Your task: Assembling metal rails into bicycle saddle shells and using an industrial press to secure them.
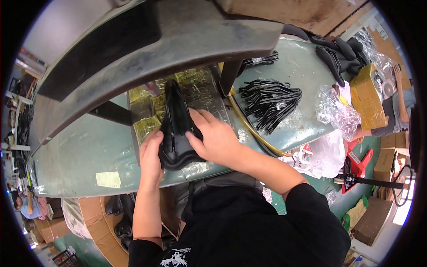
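Black-sleeved, holds a saddle [179, 144] in both hands over a board [146, 125] patched with yellow tape, on a green table [75, 155]. Points the narrow nose away, toward the grey frame [191, 42], and the broad end toward the body. Sets the left hand [151, 155] along the left edge, fingers bent inward and partly closed on the rim. Lays the right hand [216, 138] on the right side, thumb over the upper face, fingers half curled, also with hold of the saddle. Cannot tell the reach of the fingertips underneath, nor any contact between saddle and board. Has a yellow hose [250, 129] to the right, then a pile of black rods [271, 101]. Has clear wrap [338, 111] and a brown box [367, 100] further right, with dark cushions [338, 55] behind. Has a pale note [108, 179] near the left front edge, and an open carton [91, 216] below, black pieces [123, 228] inside. Shares the room with a co-worker [401, 100] at far right, beside the box
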Demonstrator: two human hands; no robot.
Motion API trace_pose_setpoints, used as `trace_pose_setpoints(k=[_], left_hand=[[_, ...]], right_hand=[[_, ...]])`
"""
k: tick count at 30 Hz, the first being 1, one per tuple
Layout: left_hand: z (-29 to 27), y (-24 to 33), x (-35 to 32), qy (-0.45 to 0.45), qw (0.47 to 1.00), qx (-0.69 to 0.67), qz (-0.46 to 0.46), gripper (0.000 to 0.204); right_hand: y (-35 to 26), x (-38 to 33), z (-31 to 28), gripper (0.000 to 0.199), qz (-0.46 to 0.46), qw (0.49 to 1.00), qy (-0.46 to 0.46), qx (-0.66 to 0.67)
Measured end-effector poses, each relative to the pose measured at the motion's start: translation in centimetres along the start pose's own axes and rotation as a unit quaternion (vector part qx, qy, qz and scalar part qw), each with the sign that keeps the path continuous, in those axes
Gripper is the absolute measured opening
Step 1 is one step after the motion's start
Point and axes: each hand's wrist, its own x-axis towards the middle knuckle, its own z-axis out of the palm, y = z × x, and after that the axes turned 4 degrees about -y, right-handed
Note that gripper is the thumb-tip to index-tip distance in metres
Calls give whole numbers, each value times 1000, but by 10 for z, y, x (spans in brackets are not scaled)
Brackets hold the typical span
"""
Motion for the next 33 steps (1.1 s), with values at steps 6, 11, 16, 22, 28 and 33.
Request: trace_pose_setpoints(k=[6,11,16,22,28,33], left_hand=[[32,8,38,47,709,532,460,22],[16,9,78,97,657,572,482,23],[14,1,75,92,693,525,485,18],[19,2,58,98,777,423,456,39],[18,13,55,115,780,507,350,49],[-27,19,48,-29,937,296,185,56]], right_hand=[[30,44,26,56,-47,988,135,-51],[33,77,40,61,-67,981,167,-69],[31,63,40,67,-70,980,177,-51],[30,58,36,86,-41,987,156,-20],[17,50,14,82,41,994,68,75],[36,13,-41,69,-178,980,7,83]])
